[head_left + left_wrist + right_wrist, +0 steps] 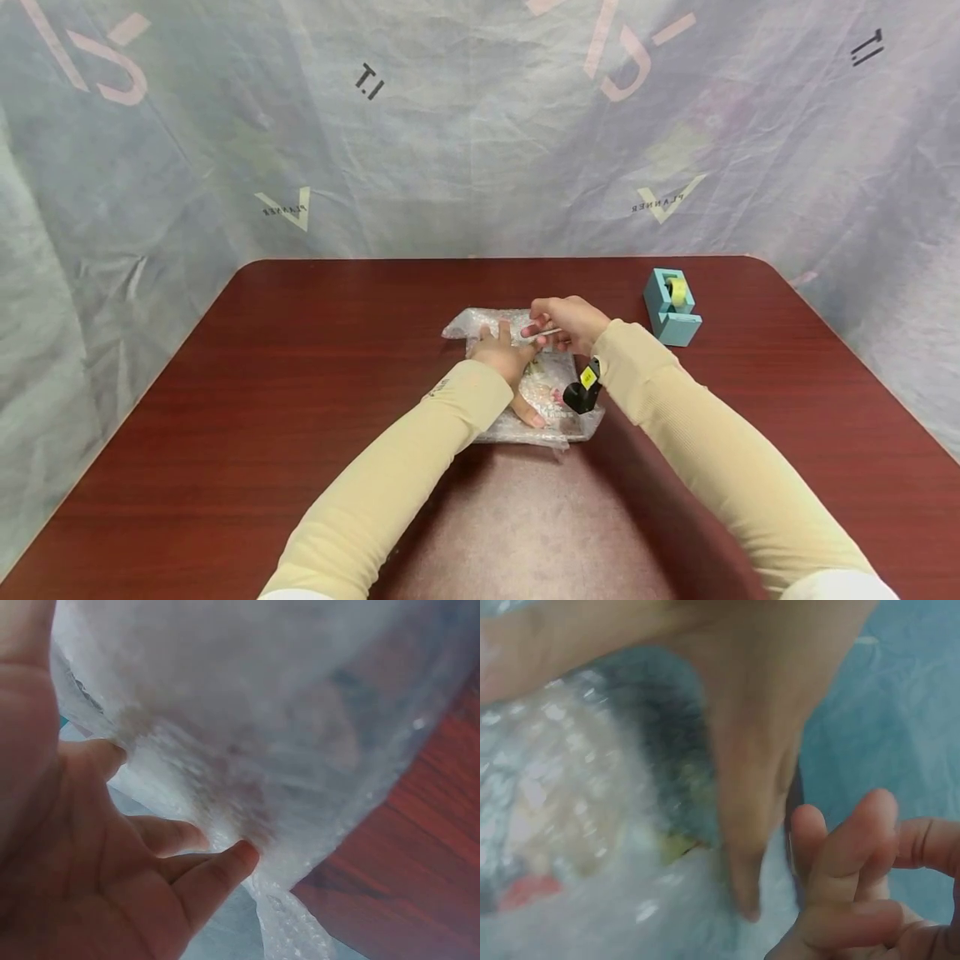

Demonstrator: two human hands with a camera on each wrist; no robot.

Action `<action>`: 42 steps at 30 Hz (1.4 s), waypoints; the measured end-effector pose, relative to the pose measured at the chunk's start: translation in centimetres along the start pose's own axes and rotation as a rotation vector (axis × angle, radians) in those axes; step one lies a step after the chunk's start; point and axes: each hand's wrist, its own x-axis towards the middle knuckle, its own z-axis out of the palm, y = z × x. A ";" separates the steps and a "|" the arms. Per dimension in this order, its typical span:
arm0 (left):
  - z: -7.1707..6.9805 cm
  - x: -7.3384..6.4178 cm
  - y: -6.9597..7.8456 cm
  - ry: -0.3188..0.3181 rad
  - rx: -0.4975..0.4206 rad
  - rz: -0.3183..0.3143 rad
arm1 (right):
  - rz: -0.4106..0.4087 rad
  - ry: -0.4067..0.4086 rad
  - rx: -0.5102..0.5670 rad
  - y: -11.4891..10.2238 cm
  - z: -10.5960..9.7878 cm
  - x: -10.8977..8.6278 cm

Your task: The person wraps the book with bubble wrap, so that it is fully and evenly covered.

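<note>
A flat thing with a coloured print [553, 385] lies wrapped in clear bubble wrap [517, 432] on the table. My left hand [504, 362] lies over the wrap with its fingers spread, the thumb out toward the near edge. In the left wrist view, its fingertips [244, 855] touch the crumpled bubble wrap [225, 697]. At the far right of the bundle, my right hand [572, 323] pinches a thin pale strip [546, 333] that looks like tape. The right wrist view shows its fingers [862, 840] curled close beside the left hand [754, 750].
A light blue tape dispenser [675, 327] with a yellowish roll [677, 292] stands at the back right of the dark red table [225, 392]. Behind the table hangs a pale printed sheet [465, 150]. A small black camera [581, 392] is strapped at the right wrist.
</note>
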 end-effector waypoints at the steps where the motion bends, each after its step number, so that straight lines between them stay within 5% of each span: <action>1: 0.0 0.0 0.0 -0.008 0.006 -0.006 | 0.014 -0.002 -0.001 0.2 -0.1 0.1; 10: -0.2 0.0 0.0 -0.046 -0.002 -0.022 | 0.135 -0.067 -0.068 1.3 -1.1 0.1; 22: -0.3 0.2 0.0 -0.034 0.018 -0.008 | 0.147 -0.079 -0.132 1.3 -0.4 0.1; 33: -0.2 0.1 0.1 -0.050 0.036 -0.036 | 0.112 -0.062 -0.056 0.4 0.1 0.4; 42: -0.2 -0.2 0.0 -0.026 0.032 -0.005 | -0.052 -0.041 0.040 -1.8 0.4 0.4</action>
